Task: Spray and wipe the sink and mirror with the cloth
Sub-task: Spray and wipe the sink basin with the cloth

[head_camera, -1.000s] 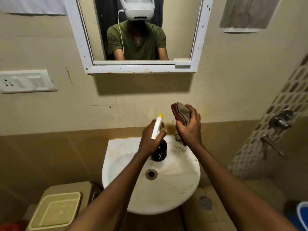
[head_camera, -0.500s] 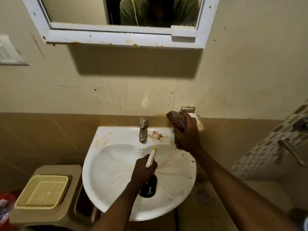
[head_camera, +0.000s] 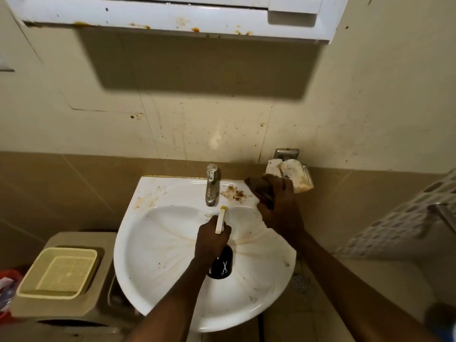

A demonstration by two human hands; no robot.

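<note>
A white wall sink (head_camera: 158, 243) with brown stains fills the middle; a dark rusty smear (head_camera: 233, 193) lies on its ledge right of the tap (head_camera: 212, 186). My left hand (head_camera: 212, 239) grips a black spray bottle (head_camera: 222, 265) with a white, yellow-tipped nozzle, held over the basin and pointing toward the tap. My right hand (head_camera: 278, 211) holds a bunched brown cloth (head_camera: 260, 187) at the sink's back right corner, beside the smear. Only the mirror's white, rust-spotted lower frame (head_camera: 172, 16) shows along the top edge.
A wall soap holder with a crumpled stained packet (head_camera: 293, 174) sits just behind my right hand. A beige bin carrying a pale yellow basket (head_camera: 59, 272) stands left of the sink. A floor drain (head_camera: 299, 282) lies to the lower right, wall taps at far right.
The view has tilted further down and closer, so the mirror glass has left the frame. Both hands came down from chest height to the sink; the bottle now hangs over the basin.
</note>
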